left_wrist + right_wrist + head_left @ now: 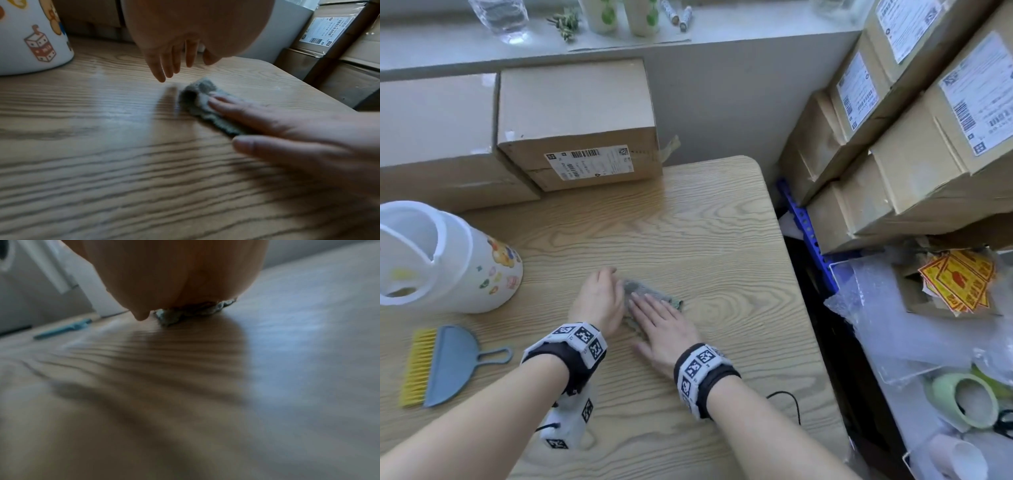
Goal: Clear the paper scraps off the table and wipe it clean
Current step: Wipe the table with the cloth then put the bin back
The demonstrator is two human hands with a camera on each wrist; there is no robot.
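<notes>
No wording is legible: the shipping labels (590, 164) on the cardboard boxes (575, 120) show only barcodes and blurred print.

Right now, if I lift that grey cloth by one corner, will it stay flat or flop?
Probably flop: the cloth lies crumpled and folded under the right hand, so it looks soft. It seems light and thin. Pushed, it would likely bunch on the table rather than slide flat.

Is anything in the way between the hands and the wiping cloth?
No. The right hand already presses flat on the grey cloth, and the left hand hovers right beside it on the table.
</notes>
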